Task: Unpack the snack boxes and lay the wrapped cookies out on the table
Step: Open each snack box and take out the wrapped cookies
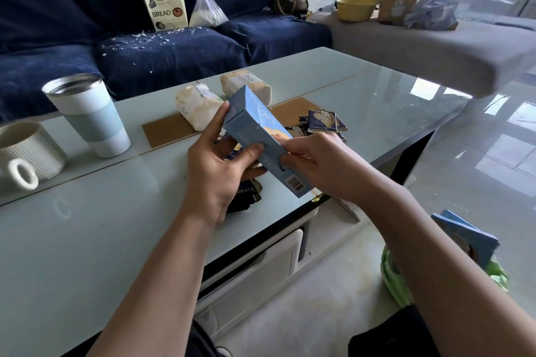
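Observation:
A long light-blue snack box point(255, 127) with a barcode near its close end is held tilted above the glass table point(87, 240). My left hand point(217, 165) grips its left side, thumb across the front face. My right hand point(319, 165) pinches the box at its right edge near the close end. Several dark-blue wrapped cookies point(324, 122) lie on the table behind the box. More dark wrappers point(246, 194) lie under my left hand, partly hidden. Another blue box point(464, 238) sticks out of a green bag point(400, 278) on the floor at right.
Two tissue packs point(197, 107) lie on a brown mat point(165, 130) behind the box. A white-and-teal tumbler point(87, 116) and a ribbed white mug point(26, 151) stand at the left. A dark-blue sofa point(174, 49) with a paper bread bag point(164, 6) is beyond.

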Tool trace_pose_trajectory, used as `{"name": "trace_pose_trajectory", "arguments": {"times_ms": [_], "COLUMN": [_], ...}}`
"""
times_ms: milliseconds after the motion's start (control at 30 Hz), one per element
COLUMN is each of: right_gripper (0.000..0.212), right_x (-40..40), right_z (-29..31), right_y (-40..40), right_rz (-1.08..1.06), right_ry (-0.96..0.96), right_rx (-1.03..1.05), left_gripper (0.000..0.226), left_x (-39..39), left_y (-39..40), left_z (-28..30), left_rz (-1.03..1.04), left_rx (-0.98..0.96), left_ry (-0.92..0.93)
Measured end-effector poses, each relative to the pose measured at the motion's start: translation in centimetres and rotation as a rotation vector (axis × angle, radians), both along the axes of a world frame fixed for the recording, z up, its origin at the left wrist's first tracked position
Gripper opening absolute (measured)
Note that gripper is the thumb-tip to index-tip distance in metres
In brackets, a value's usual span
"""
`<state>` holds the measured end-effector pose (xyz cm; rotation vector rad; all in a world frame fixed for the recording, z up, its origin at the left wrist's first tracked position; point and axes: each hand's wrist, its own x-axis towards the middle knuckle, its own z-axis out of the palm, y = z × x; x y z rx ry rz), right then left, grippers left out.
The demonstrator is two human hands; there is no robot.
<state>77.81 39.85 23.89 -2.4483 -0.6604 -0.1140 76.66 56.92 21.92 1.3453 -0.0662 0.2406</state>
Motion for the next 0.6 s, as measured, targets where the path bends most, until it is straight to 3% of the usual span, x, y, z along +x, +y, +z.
{"name": "trace_pose_trajectory", "arguments": {"times_ms": [367, 500, 600], "right_gripper": [0.038, 0.058, 0.049], "right_x": [0.3, 0.1, -0.1], "right_z": [-0.5, -0.7, -0.6], "right_y": [-0.1, 0.3, 0.5], "right_rz": [-0.089, -0.154, -0.138], "right_ry": [-0.021, -0.063, -0.106], "right_rx": [0.151, 0.214, 0.226], "left_gripper": [0.069, 0.075, 0.072], "left_x": [0.6, 0.4, 0.2], "left_y": [0.7, 0.7, 0.7], "left_z": [0.1, -0.1, -0.3], "left_rz": [0.02, -0.068, -0.149], "left_rx": [0.016, -0.026, -0.02], "left_ry": [0.027, 0.03, 0.002]}}
